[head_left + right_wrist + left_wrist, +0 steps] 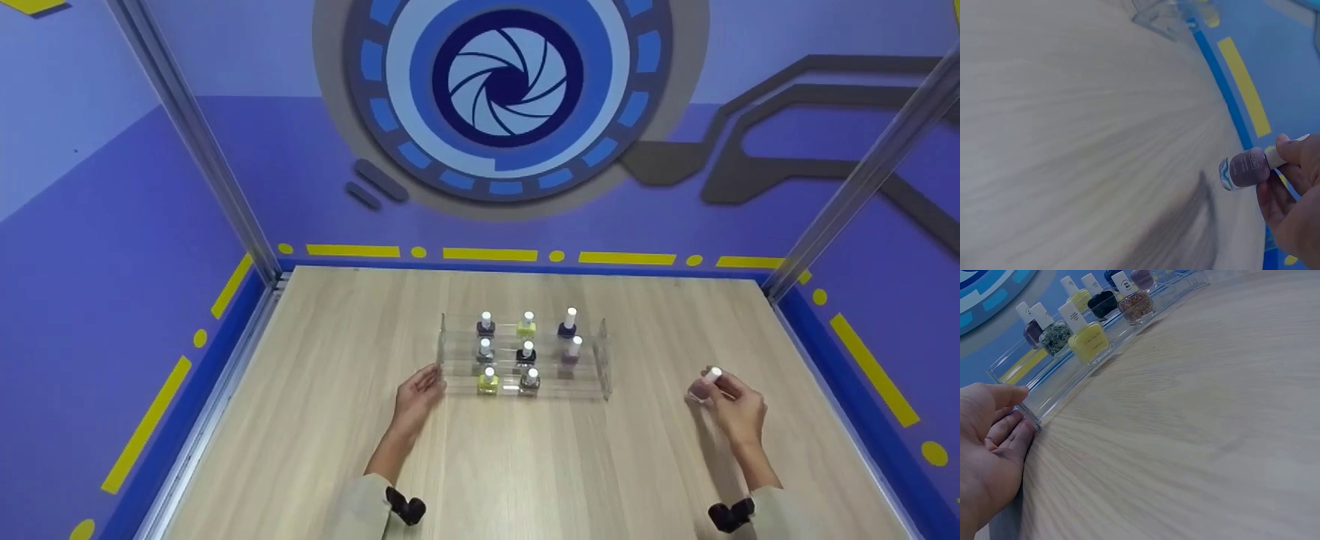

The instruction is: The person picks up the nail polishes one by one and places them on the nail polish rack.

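Head view: one nail polish bottle point(705, 384) sits in the right hand point(735, 409), well to the right of the clear rack point(604, 360) and over the wooden table point(315, 420). The right wrist view shows the bottle point(1244, 169) lifted off the wood and tipped on its side, with dusky mauve polish in the glass and a white cap; the thumb and fingers point(1292, 149) pinch it around the cap, the glass body pointing away from the palm.

The rack is a transparent stepped stand of three tiers near the middle of the table. Eight bottles stand in it, all upright with white caps: three on the back tier, three on the middle tier, two on the front tier. The front tier's right-hand place has no bottle. In the left wrist view the front pair are a yellow bottle point(1088, 342) and a brown glitter bottle point(1135, 305).

The left hand point(418, 394) lies at the rack's left end, palm turned toward it, fingers point(1008, 430) straight and relaxed, their tips touching the acrylic side wall at the front corner; it grips nothing. Both forearms reach forward from the near edge of the table in pale sleeves, each wearing a small black wrist device.
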Motion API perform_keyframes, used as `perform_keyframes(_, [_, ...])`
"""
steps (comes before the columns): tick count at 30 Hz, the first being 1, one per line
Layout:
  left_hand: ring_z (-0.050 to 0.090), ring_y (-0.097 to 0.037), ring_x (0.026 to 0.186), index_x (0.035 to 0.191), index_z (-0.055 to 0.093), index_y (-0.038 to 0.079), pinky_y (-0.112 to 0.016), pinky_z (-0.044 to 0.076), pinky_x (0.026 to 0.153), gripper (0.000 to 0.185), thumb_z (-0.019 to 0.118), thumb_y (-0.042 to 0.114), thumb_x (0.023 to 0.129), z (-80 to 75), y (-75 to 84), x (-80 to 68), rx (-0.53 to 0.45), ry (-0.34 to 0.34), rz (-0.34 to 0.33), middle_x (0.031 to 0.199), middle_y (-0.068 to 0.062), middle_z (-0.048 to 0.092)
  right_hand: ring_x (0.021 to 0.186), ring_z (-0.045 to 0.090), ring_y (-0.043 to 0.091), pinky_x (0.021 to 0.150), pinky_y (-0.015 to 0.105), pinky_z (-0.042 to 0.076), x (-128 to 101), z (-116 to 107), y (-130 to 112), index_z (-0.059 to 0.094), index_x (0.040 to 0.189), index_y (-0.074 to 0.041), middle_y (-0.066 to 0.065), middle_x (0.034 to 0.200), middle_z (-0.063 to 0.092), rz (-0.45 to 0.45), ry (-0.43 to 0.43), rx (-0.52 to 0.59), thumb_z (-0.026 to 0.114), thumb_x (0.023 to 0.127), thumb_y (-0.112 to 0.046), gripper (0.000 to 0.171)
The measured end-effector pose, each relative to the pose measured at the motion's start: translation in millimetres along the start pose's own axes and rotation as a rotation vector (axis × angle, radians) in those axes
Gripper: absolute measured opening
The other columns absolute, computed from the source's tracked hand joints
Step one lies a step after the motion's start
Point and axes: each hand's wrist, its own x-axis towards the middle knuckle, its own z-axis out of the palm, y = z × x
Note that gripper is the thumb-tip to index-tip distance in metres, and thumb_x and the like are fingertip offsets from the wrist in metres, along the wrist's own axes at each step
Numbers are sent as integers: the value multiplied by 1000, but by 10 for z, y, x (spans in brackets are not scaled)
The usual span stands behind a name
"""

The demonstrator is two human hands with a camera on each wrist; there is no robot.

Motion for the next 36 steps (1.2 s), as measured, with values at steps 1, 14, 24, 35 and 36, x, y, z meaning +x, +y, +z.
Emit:
perform_keyframes(1, [49, -39, 143, 146, 50, -5, -42, 49, 115, 49, 63, 6, 99, -5, -3, 2, 6, -2, 5, 151, -25, 52, 79, 58, -23, 72, -1, 49, -2, 20, -37, 72, 121, 4, 3, 108, 79, -14, -10, 14, 71, 95, -7, 28])
perform_keyframes(14, [44, -39, 146, 147, 47, -6, -46, 43, 120, 52, 63, 8, 100, -11, -19, -48, -2, -11, -7, 154, -25, 48, 92, 64, -12, 81, 1, 51, -169, 313, -479, 69, 119, 10, 30, 115, 72, -212, -227, 115, 68, 94, 4, 26])
perform_keyframes(24, [45, -40, 145, 146, 48, -7, -44, 46, 118, 50, 63, 7, 99, -14, -34, -10, -6, 4, -4, 152, -26, 50, 92, 66, -10, 82, 4, 53, -174, 516, -783, 71, 118, 6, 27, 115, 73, -238, -285, 179, 72, 93, -2, 26])
perform_keyframes(35, [43, -41, 147, 149, 44, -7, -44, 45, 119, 53, 61, 8, 101, -16, 20, -20, -9, -29, 2, 155, -26, 47, 91, 72, 7, 81, 11, 58, -344, 642, -1242, 70, 112, 14, 33, 110, 72, -319, -318, 235, 70, 90, 9, 23])
perform_keyframes(36, [43, -41, 147, 149, 44, -7, -43, 45, 119, 53, 61, 8, 101, -16, 21, -20, -7, -31, 4, 155, -27, 46, 90, 73, 7, 80, 10, 58, -349, 664, -1248, 70, 112, 14, 33, 110, 72, -322, -314, 237, 70, 90, 9, 22])
